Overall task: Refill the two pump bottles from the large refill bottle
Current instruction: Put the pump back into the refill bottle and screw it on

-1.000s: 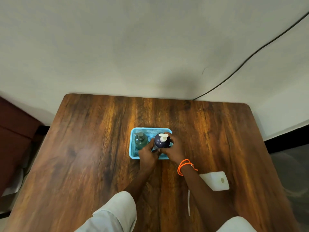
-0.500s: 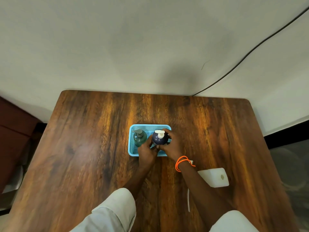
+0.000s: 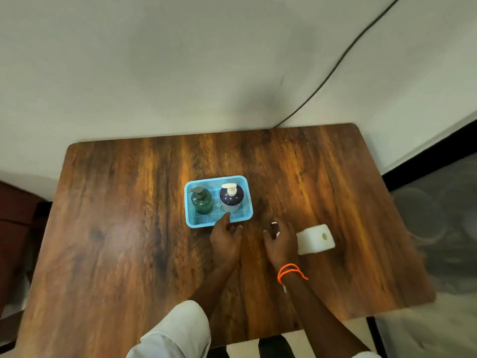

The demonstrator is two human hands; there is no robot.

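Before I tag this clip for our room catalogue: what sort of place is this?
Likely a plain indoor room, home or small workspace; hard to say more. A wooden table stands against a bare wall, a cable runs down it, and a blue basket holds two pump bottles.

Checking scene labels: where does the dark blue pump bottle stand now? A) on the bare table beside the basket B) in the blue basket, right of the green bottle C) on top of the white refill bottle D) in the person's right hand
B: the dark blue pump bottle stands upright inside the blue basket, right of the green pump bottle; neither hand holds it.
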